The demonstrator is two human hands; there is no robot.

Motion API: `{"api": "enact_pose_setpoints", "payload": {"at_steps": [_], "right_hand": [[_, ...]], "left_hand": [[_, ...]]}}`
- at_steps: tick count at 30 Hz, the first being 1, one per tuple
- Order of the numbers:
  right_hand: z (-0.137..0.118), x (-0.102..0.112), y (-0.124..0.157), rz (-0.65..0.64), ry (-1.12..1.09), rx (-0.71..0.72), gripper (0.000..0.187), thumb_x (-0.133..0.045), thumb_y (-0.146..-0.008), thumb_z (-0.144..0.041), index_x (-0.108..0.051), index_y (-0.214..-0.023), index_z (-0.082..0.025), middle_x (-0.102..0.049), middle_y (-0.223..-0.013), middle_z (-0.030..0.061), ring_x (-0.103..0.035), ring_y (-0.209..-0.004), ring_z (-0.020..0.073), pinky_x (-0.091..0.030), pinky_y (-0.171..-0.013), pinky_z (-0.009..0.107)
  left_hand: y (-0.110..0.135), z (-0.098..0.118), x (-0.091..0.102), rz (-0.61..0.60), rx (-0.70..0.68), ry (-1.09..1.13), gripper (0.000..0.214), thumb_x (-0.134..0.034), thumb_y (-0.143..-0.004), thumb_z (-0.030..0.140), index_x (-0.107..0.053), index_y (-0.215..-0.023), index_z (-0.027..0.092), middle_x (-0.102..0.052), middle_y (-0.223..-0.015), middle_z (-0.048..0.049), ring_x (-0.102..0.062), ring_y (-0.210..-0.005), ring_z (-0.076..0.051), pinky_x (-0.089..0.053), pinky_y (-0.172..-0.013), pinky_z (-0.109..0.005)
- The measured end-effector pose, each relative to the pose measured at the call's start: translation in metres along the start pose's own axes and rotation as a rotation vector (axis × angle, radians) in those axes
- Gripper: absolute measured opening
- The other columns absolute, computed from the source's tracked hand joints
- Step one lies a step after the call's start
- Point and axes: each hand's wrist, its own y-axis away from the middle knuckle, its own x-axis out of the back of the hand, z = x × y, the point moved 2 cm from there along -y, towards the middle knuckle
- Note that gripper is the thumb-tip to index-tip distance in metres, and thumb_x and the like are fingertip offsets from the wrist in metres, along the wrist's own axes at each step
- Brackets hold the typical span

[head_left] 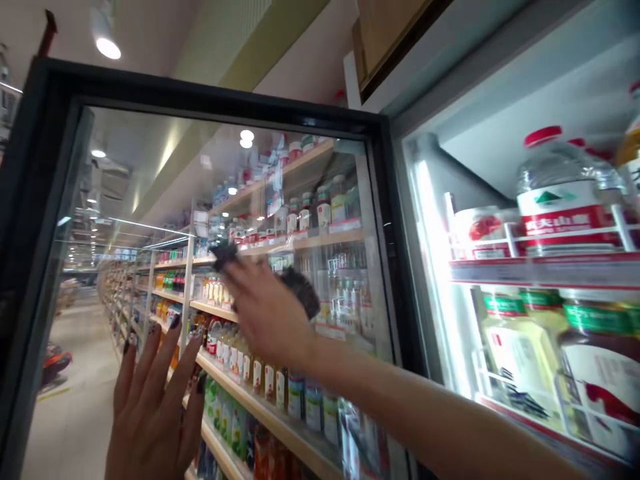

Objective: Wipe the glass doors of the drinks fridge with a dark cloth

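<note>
A white wire-fronted upper cooler shelf [550, 272], edged in red and white, carries a large clear plastic bottle with a red cap [557, 193]. The red-edged lower cooler shelf [520, 420] bears a green-topped bottle of pale yellow liquid [515, 347] beside a green-topped dark bottle [595, 363]. A long pale wood-edged shelf [260, 408] holds a row of white-labelled bottles [257, 375]. On the pale floor [85, 327] rests a blurred orange-and-black object [56, 361].

Wore dark polish [175, 321] on the left hand [150, 413], with paler flecks on some nails; showed a bare forearm [400, 400] behind the blurred right hand [270, 313].
</note>
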Motion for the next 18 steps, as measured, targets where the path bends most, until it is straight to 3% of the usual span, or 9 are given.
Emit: {"api": "enact_pose_setpoints", "payload": {"at_steps": [2,4,7,9,10,12,15,17,18], "right_hand": [[-0.036,0.001,0.027,-0.101,-0.046,0.202,0.048,-0.043,-0.101,-0.025,-0.058,-0.146,-0.022,-0.053,-0.159,0.0029,-0.042,-0.152,0.0227,-0.038,-0.129,0.042],[-0.021,0.014,0.052,-0.110,-0.070,0.150,0.048,-0.044,-0.101,-0.024,-0.058,-0.147,-0.019,-0.052,-0.160,0.0056,-0.040,-0.153,0.0238,-0.037,-0.129,0.045],[0.043,0.038,0.086,0.050,-0.015,-0.336,0.054,-0.042,-0.100,-0.018,-0.051,-0.152,-0.025,-0.046,-0.163,0.0087,-0.039,-0.154,0.0294,-0.034,-0.126,0.062],[0.054,0.039,0.105,0.187,0.032,-0.640,0.056,-0.041,-0.100,-0.020,-0.048,-0.155,-0.031,-0.040,-0.167,0.0093,-0.036,-0.156,0.0342,-0.030,-0.124,0.071],[0.042,0.033,0.111,0.220,0.034,-0.728,0.057,-0.042,-0.100,-0.020,-0.046,-0.156,-0.031,-0.038,-0.168,0.0104,-0.034,-0.157,0.0361,-0.029,-0.123,0.073],[-0.015,0.013,0.118,0.189,-0.026,-0.745,0.059,-0.045,-0.099,-0.021,-0.045,-0.158,-0.029,-0.039,-0.167,0.0129,-0.031,-0.158,0.0372,-0.030,-0.123,0.073],[-0.120,-0.015,0.125,0.026,-0.208,-0.459,0.059,-0.052,-0.096,-0.021,-0.049,-0.155,-0.028,-0.046,-0.164,0.0102,-0.035,-0.157,0.0317,-0.036,-0.126,0.062],[-0.153,-0.018,0.138,-0.038,-0.277,-0.278,0.056,-0.055,-0.095,-0.022,-0.054,-0.151,-0.029,-0.050,-0.161,0.0072,-0.039,-0.155,0.0276,-0.037,-0.127,0.054],[-0.152,-0.014,0.148,-0.046,-0.277,-0.265,0.056,-0.055,-0.095,-0.021,-0.054,-0.150,-0.030,-0.051,-0.161,0.0068,-0.040,-0.154,0.0269,-0.036,-0.128,0.053]], "left_hand": [[0.004,0.013,-0.001,-0.013,0.003,0.015,0.075,-0.053,-0.096,0.023,-0.027,-0.165,0.029,-0.027,-0.172,-0.0027,-0.022,-0.161,-0.026,-0.012,-0.135,-0.048],[0.011,0.023,0.003,-0.040,0.001,0.013,0.075,-0.054,-0.095,0.021,-0.028,-0.165,0.030,-0.026,-0.172,-0.0027,-0.021,-0.162,-0.027,-0.011,-0.135,-0.049],[0.022,0.033,0.012,-0.070,0.039,0.003,0.076,-0.056,-0.094,0.019,-0.030,-0.164,0.033,-0.025,-0.173,-0.0009,-0.022,-0.161,-0.029,-0.011,-0.135,-0.051],[0.030,0.037,0.016,-0.083,0.083,0.000,0.077,-0.058,-0.093,0.018,-0.031,-0.163,0.035,-0.025,-0.172,0.0003,-0.023,-0.161,-0.030,-0.012,-0.135,-0.054],[0.034,0.039,0.016,-0.089,0.106,0.001,0.077,-0.059,-0.093,0.018,-0.031,-0.163,0.035,-0.025,-0.172,0.0005,-0.023,-0.161,-0.031,-0.013,-0.135,-0.055],[0.043,0.043,0.014,-0.104,0.142,0.005,0.078,-0.060,-0.093,0.017,-0.032,-0.163,0.035,-0.026,-0.172,-0.0003,-0.023,-0.161,-0.032,-0.015,-0.133,-0.059],[0.057,0.047,0.008,-0.148,0.152,0.003,0.077,-0.059,-0.093,0.017,-0.032,-0.163,0.034,-0.025,-0.173,-0.0031,-0.021,-0.161,-0.034,-0.016,-0.131,-0.064],[0.066,0.048,0.008,-0.177,0.159,-0.003,0.077,-0.059,-0.093,0.017,-0.030,-0.163,0.033,-0.023,-0.173,-0.0047,-0.019,-0.161,-0.035,-0.017,-0.130,-0.066],[0.071,0.049,0.010,-0.191,0.167,-0.004,0.077,-0.058,-0.093,0.017,-0.030,-0.164,0.032,-0.022,-0.173,-0.0052,-0.018,-0.162,-0.035,-0.017,-0.130,-0.067]]}}
